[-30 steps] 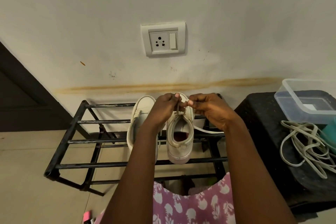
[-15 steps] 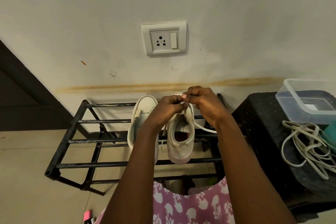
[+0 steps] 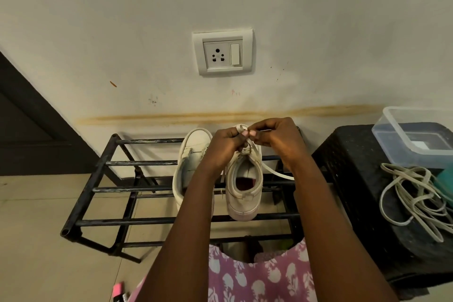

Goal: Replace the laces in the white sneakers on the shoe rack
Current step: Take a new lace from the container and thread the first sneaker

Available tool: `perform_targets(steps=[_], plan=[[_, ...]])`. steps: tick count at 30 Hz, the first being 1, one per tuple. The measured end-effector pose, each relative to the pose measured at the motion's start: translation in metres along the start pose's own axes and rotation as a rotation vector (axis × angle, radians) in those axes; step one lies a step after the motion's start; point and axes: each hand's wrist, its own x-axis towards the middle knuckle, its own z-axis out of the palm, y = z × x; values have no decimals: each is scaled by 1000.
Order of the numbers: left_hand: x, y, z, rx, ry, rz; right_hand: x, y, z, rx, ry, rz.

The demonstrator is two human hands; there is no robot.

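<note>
Right hand [image 3: 279,141] eased right, pinching lace [image 3: 277,172] (white)

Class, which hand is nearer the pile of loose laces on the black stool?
Right. The right hand, over the sneaker, is left of the pile of loose laces; the left hand is farther left.

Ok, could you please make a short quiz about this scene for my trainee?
1. True or false: the left hand and the right hand both pinch the lace of a sneaker.
2. Where does the pile of loose laces lie? A: on the floor. B: on the black stool. C: inside the clear box.
3. How many white sneakers stand on the shoe rack?

Key: 1 true; 2 B; 3 two.
</note>
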Motion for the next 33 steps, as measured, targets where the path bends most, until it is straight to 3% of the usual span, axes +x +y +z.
perform_targets(steps=[7, 14, 22, 25, 27, 33], plan=[[0, -1, 3, -74, 36, -21, 4, 4, 12, -234, 35, -35], [0, -2, 5, -225, 109, -10, -1, 9, 18, 279, -18, 87], [0, -3, 2, -280, 121, 14, -1, 10, 12, 418, -114, 76], [-1, -2, -1, -235, 108, 14, -3, 7, 7, 166, -142, -54], [0, -4, -2, -176, 101, 10, -4, 5, 8, -84, -82, -131], [2, -6, -3, 65, 132, 2, -2, 2, 16, -459, 86, -238]])
